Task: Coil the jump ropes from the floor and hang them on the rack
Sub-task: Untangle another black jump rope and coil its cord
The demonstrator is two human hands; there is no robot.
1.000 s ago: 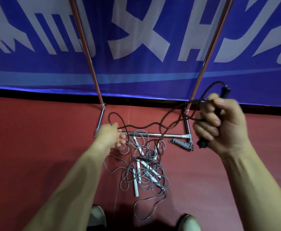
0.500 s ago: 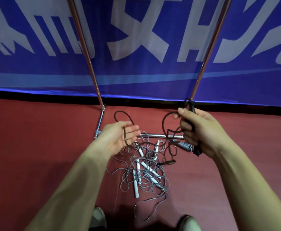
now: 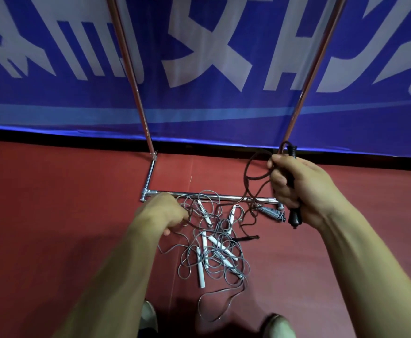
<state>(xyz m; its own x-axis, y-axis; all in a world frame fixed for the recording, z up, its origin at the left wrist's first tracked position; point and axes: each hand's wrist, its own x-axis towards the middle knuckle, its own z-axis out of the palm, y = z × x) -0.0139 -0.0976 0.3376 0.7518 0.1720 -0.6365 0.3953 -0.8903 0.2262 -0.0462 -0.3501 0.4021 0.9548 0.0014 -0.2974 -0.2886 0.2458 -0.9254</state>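
In the head view, your right hand (image 3: 304, 189) was wrapped around one black handle (image 3: 294, 217) of the dark jump rope (image 3: 250, 172), held nearly upright, its ends showing above and below your fist. A loop of the thin brown cord hung beside your knuckles. From there the cord ran down across the pile to your left hand (image 3: 160, 215), whose fingers were curled on a strand low over the floor. The rope's other dark handle (image 3: 246, 238) lay on the floor at the right edge of the pile.

The grey jump ropes (image 3: 214, 254), with white stick handles, lay tangled on the floor between your arms, just in front of the rack's front base bar. A ribbed grey handle (image 3: 271, 212) rested by the bar's right end.

The rack (image 3: 224, 197) had a chrome base and two thin uprights rising out of frame. The floor (image 3: 53, 215) was dull red. Behind the rack hung a blue banner (image 3: 199, 108) with large white characters. The toes of your shoes (image 3: 148, 318) showed at the bottom edge.
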